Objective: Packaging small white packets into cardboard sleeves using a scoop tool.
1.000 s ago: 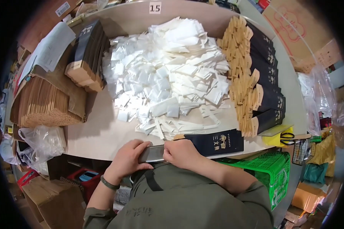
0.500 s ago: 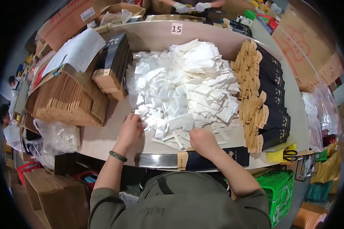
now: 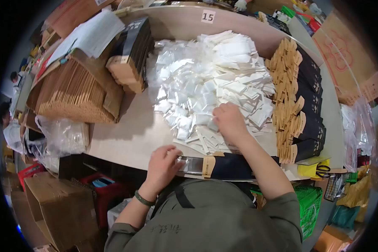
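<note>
My left hand [image 3: 163, 166] is low at the table's front edge, fingers bent over the left end of a shiny metal strip [image 3: 193, 165]. Whatever its fingertips may hold is hidden. Against that strip lies a dark blue and tan paper sleeve [image 3: 231, 166]. Farther in, my right hand [image 3: 231, 122] reaches over the front of a heap, with curled fingers pressed among white flat packets [image 3: 243, 90]; what they grip is covered. Small clear-wrapped packets [image 3: 182, 98] form the heap's left side. Several narrow white strips [image 3: 203, 140] lie just in front of it.
Overlapping dark and tan sleeves [image 3: 308, 105] line the table's right side. To the left stand a carton of brown card pieces [image 3: 73, 98] and a dark sleeve stack [image 3: 132, 59]. Black-handled scissors [image 3: 322, 170] sit in a yellow holder at the front right corner.
My left hand has left the heap's left edge and come down toward me to the metal strip. My right hand has moved forward onto the packets. The whole view has shifted somewhat.
</note>
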